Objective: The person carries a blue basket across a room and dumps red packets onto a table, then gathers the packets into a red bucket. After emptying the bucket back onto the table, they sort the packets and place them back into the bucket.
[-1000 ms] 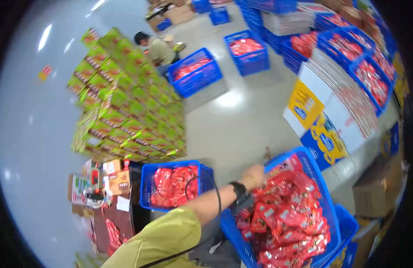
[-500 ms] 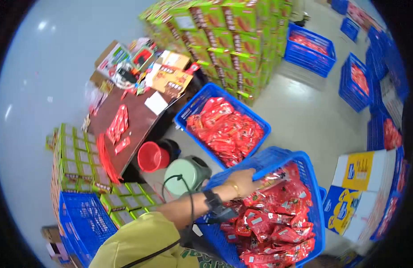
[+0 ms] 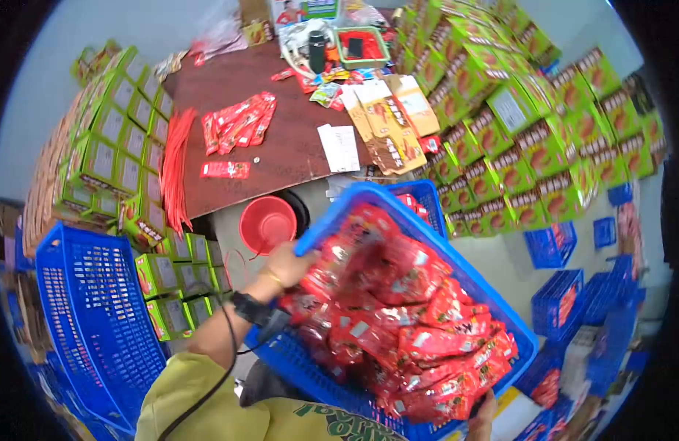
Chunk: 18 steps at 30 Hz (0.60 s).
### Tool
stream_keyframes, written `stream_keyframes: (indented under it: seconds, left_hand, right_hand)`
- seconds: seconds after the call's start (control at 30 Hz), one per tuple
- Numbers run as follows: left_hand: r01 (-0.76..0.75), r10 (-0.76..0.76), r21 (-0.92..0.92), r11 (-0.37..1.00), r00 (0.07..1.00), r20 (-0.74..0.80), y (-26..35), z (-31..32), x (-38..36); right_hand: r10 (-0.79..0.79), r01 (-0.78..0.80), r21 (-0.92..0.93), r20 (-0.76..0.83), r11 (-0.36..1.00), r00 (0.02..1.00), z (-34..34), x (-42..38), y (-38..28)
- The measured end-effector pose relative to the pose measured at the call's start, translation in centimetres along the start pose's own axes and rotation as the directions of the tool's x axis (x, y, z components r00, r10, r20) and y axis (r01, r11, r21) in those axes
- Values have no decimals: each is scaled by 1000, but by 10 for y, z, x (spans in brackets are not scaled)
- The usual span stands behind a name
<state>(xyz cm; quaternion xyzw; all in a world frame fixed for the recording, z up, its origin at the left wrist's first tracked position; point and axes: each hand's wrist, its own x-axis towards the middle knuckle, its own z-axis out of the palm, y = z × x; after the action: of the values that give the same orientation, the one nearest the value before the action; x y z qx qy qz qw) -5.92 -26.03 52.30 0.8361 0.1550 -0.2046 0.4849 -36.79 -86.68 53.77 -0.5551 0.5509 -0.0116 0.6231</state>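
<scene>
A blue plastic crate (image 3: 446,259) full of shiny red snack packets (image 3: 398,309) is held up in front of my body, tilted. My left hand (image 3: 289,266) grips its left rim, with a black band on the wrist. At the near right corner my right hand (image 3: 484,417) holds the crate's edge; only part of that hand shows. Beyond the crate stands a dark red table (image 3: 200,81) with loose red packets (image 3: 240,123) on it. A second blue crate (image 3: 426,195) with red packets is partly hidden behind the one I hold.
Stacked green boxes (image 3: 516,158) rise at the right, and more green boxes (image 3: 112,151) at the left. An upright blue crate (image 3: 97,323) stands at lower left. A red bucket (image 3: 268,220) sits by the table. Further blue crates (image 3: 558,301) line the right side.
My view has turned left toward the table. The held crate has swung with me and is now in front of the table; my right hand has come into sight at its corner.
</scene>
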Motion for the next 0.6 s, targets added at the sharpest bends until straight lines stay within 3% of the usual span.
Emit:
stream_keyframes:
  seconds: [0.03, 0.07, 0.1, 0.17, 0.2, 0.27, 0.3, 0.33, 0.43, 0.47, 0.5, 0.6]
  left_hand:
    - [78, -79, -105, 991, 997, -8, -20, -24, 6]
    - [146, -157, -166, 975, 986, -54, -30, -50, 2]
    - [209, -235, -226, 952, 967, -99, -37, -76, -5]
    - [230, -320, -425, 875, 935, -153, -65, -116, -27]
    - [220, -321, -435, 873, 931, -174, -72, -129, -39]
    - [171, -474, -638, 751, 812, -341, -85, -150, -61]
    - [135, -505, -663, 736, 761, -407, -86, -161, -69]
    - [74, -522, -698, 712, 721, -456, -82, -174, -74]
    - [-32, -582, -735, 677, 589, -561, -80, -209, -83]
    - [-54, -596, -725, 687, 529, -604, -78, -225, -78]
    - [-93, -593, -707, 702, 474, -651, -69, -244, -70]
    - [-218, -497, -603, 768, 392, -774, -22, -311, -33]
  right_hand:
    - [-16, 20, -119, 36, 993, 999, 32, 4, -28]
    - [-60, 63, -182, 22, 981, 998, 146, -75, -89]
    - [-228, 247, -294, 96, 924, 969, 173, -79, -111]
    - [-214, 273, -349, 197, 896, 957, 262, -107, -165]
    - [-241, 289, -368, 171, 884, 955, 303, -110, -185]
    - [-240, 342, -339, 309, 877, 921, 376, -114, -215]
    - [-292, 438, -337, 404, 834, 867, 412, -114, -226]
    - [-262, 419, -341, 421, 841, 868, 443, -107, -234]
    - [-334, 550, -227, 593, 803, 733, 548, -102, -254]
    - [-278, 524, -232, 639, 819, 717, 582, -104, -265]
    - [-294, 534, -222, 636, 816, 714, 621, -120, -273]
    - [-260, 535, -108, 782, 838, 566, 744, -92, -296]
